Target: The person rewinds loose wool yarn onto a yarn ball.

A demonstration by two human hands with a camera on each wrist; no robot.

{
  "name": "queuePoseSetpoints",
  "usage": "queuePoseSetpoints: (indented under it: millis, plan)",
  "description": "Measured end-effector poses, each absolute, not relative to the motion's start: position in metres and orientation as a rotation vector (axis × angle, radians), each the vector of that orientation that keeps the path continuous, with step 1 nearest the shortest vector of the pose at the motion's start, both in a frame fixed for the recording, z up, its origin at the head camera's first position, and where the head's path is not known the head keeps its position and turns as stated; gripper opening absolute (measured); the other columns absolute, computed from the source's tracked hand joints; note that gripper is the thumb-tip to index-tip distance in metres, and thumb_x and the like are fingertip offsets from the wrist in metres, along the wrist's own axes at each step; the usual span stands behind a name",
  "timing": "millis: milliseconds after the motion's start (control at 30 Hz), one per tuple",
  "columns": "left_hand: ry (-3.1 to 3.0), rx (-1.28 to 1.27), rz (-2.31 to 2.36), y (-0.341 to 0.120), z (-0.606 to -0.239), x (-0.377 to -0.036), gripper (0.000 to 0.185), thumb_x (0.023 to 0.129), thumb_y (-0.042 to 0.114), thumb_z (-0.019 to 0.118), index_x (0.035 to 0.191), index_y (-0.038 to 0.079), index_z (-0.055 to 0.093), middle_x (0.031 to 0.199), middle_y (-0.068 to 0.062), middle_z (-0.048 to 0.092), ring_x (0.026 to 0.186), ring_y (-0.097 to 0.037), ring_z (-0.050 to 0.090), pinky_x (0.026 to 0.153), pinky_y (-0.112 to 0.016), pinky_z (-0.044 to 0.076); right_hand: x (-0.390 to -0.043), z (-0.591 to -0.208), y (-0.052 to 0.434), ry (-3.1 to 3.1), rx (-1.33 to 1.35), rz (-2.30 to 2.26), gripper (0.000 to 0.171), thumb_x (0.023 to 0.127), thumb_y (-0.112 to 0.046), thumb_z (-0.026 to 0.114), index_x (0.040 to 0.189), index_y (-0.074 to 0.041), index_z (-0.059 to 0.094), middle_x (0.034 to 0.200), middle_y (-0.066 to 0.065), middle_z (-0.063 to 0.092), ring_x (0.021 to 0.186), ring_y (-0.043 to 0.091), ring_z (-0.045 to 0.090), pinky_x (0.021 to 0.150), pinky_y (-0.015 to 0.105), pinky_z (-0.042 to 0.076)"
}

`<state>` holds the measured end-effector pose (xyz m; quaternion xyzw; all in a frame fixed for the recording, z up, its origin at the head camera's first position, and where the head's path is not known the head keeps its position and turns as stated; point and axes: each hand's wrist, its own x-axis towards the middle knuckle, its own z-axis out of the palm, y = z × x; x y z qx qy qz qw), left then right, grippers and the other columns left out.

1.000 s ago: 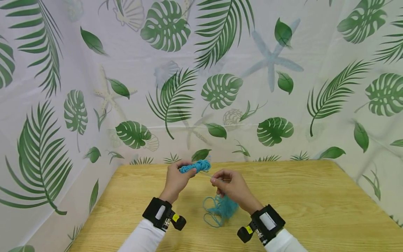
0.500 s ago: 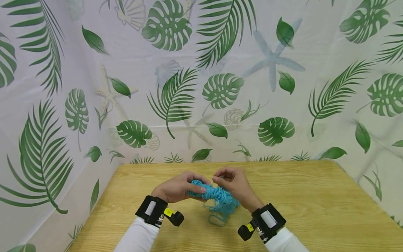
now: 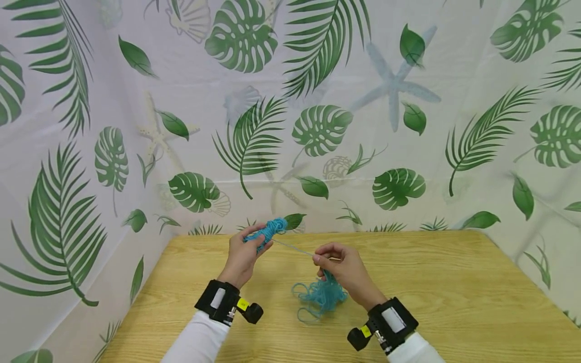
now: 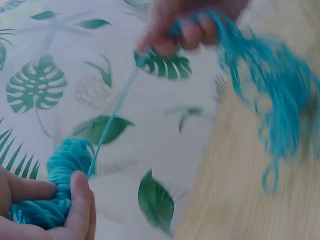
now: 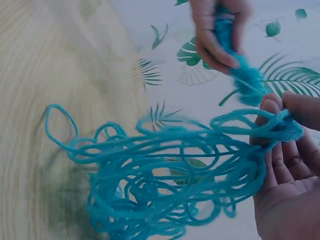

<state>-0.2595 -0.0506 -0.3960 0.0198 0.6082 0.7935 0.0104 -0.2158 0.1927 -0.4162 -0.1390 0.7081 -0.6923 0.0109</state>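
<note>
My left hand (image 3: pixel 245 252) grips a wound bundle of teal yarn (image 3: pixel 269 230) raised above the far part of the wooden table (image 3: pixel 454 292); the left wrist view shows fingers and thumb closed round this bundle (image 4: pixel 55 192). A taut strand (image 3: pixel 292 247) runs from it to my right hand (image 3: pixel 338 264), which pinches the yarn between thumb and fingers. Below the right hand a loose tangle of teal yarn (image 3: pixel 317 297) hangs down to the table; its many loops (image 5: pixel 165 185) fill the right wrist view.
White sheets printed with green leaves (image 3: pixel 317 131) wall in the table at the back and on both sides. Black wrist cameras (image 3: pixel 224 305) sit on both white-sleeved forearms.
Half a second ago both hands were together low over the tangle. Now the left hand has lifted the bundle up and away to the left, pulling the strand taut.
</note>
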Motion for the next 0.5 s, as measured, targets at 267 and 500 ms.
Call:
queuePoseSetpoints:
  millis: [267, 500]
  plan:
    - [2.565, 0.304, 1.563, -0.055, -0.406, -0.247, 0.023, 0.093, 0.005, 0.072, 0.115, -0.003, 0.07, 0.114, -0.019, 0.067, 0.098, -0.03, 0.068, 0.083, -0.043, 0.056, -0.216, -0.399, 0.202, 2.196, -0.516, -2.152, 0.026, 0.1, -0.012, 0.067, 0.113, 0.01, 0.062, 0.093, 0.01, 0.066, 0.069, 0.016, 0.059, 0.065, 0.029, 0.054]
    - [1.896, 0.862, 1.39, -0.055, -0.391, -0.241, 0.024, 0.091, -0.003, 0.072, 0.115, -0.007, 0.069, 0.111, -0.008, 0.067, 0.094, -0.023, 0.069, 0.086, -0.039, 0.058, -0.224, -0.393, 0.202, 2.335, -0.51, -2.144, 0.026, 0.1, -0.013, 0.067, 0.113, 0.009, 0.066, 0.088, 0.006, 0.064, 0.064, 0.014, 0.05, 0.057, 0.026, 0.043]
